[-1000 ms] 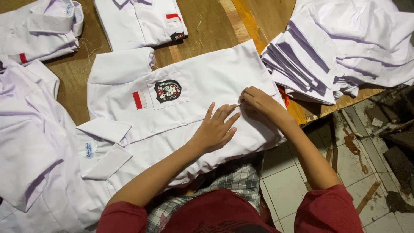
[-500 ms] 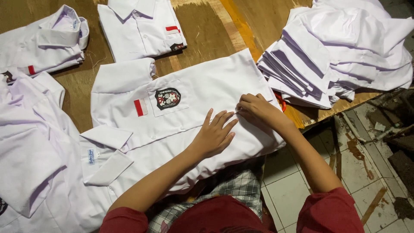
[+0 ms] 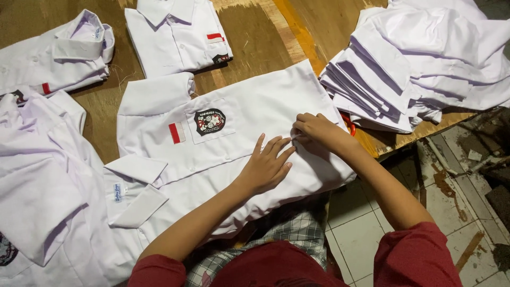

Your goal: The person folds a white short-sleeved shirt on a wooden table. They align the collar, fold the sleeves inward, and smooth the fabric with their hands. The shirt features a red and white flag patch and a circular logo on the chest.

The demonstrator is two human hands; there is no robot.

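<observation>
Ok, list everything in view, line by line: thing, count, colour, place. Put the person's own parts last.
spread shirt: one, white with a dark chest badge and a red-and-white patch, middle of the table, under both hands
folded shirts: two, white, top left and top middle
loose shirts: a heap, number unclear, white, left side
shirt stack: one pile, white, top right at the table edge
orange-red thing: one, mostly hidden under the stack, kind unclear
table: one, brown wood
tiled floor: pale, stained, lower right
sleeves: two, dark red, bottom
left hand: flat on the spread shirt
right hand: pinching the spread shirt's cloth
</observation>
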